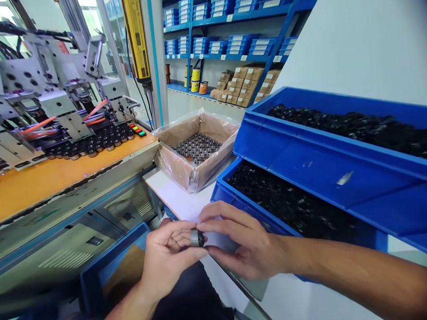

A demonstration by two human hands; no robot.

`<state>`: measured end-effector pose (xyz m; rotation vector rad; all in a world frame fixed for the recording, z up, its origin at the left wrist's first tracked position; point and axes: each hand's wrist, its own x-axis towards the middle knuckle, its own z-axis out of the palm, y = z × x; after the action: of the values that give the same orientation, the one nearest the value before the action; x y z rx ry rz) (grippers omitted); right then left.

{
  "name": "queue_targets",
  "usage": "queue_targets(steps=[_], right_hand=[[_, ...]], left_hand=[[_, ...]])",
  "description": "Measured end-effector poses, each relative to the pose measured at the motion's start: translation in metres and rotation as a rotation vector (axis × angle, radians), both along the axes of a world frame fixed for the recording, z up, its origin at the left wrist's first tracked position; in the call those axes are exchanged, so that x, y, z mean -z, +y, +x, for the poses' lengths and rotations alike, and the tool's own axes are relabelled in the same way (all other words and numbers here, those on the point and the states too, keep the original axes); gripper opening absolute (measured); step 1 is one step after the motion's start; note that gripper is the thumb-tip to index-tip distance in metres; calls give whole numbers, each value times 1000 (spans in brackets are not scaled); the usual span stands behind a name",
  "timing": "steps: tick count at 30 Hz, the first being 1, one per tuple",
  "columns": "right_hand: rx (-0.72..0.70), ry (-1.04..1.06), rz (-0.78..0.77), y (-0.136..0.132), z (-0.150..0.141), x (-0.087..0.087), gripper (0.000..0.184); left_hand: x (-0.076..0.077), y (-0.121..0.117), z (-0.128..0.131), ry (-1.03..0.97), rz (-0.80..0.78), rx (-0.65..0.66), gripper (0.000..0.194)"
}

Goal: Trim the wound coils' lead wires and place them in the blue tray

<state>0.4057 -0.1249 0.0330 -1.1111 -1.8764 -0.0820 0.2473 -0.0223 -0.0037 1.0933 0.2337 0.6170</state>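
My left hand (172, 254) holds a small grey metal cylinder (194, 238) with a black end piece (200, 238), gripped between the thumb and curled fingers. Facing it, my right hand (242, 240) has its thumb and fingertips closed around the black end. Whether that end is a separate cap cannot be made out. Both hands are over the front edge of a white table (276, 296).
Two stacked blue bins (292, 150) of black parts stand on the right. Behind my hands is a plastic-lined cardboard box (185, 174) with rows of small parts. At left, a machine (61, 106) stands on an orange worktop (55, 181) with several black-topped cylinders (89, 146).
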Motion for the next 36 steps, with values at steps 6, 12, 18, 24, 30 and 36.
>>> queue_targets(steps=[6,12,18,24,30,36], right_hand=[[52,-139,98,1,1,2,25],[60,-163,112,1,2,2,27],[63,-176,132,1,1,2,26],[78,-208,146,1,2,0,28],[75,-220,154,1,1,1,23],[85,-208,167,1,1,2,28]], left_hand=[[-3,1,-1,29,6,-19,38],[0,0,-3,21,-7,3,40],[-1,-1,-3,30,-3,-13,40],[0,-1,-3,31,5,-6,39],[-2,-1,-4,6,-11,3,38],[-3,-2,-4,17,-8,3,38]])
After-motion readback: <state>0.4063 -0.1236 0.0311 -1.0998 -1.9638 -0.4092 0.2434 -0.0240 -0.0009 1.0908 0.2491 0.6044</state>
